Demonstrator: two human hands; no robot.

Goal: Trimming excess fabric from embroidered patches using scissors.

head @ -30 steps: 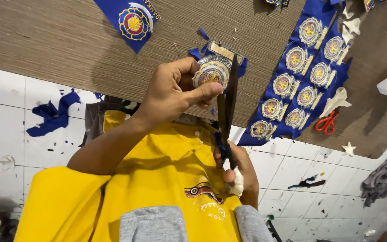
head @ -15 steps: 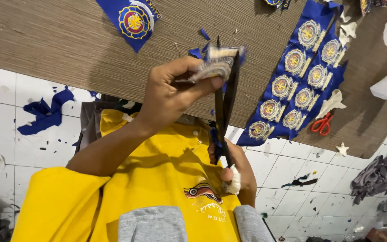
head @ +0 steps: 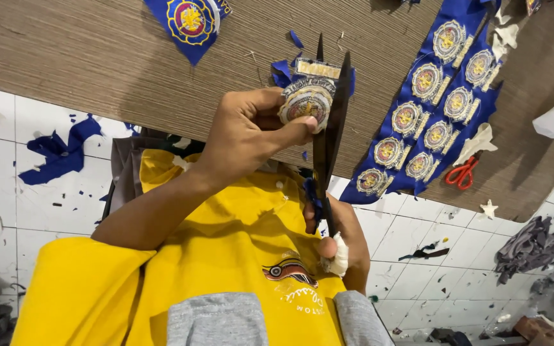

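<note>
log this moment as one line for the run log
left hand: pinches round embroidered patch | right hand: grips large scissors, blades at patch edge | nearby: blue strip of patches, red scissors on mat

A blue strip of badges [head: 428, 115] lay on the brown mat [head: 97, 57], with small red scissors [head: 461, 173] beside it. Blue fabric scraps [head: 59, 154] littered the white tiles [head: 8, 122]; the grey heap [head: 527, 247] was probably cloth.

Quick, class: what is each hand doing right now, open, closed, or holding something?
Left hand: closed, pinching a round embroidered badge by its edge.
Right hand: closed on the handles of large black scissors, blades up beside the badge.
</note>
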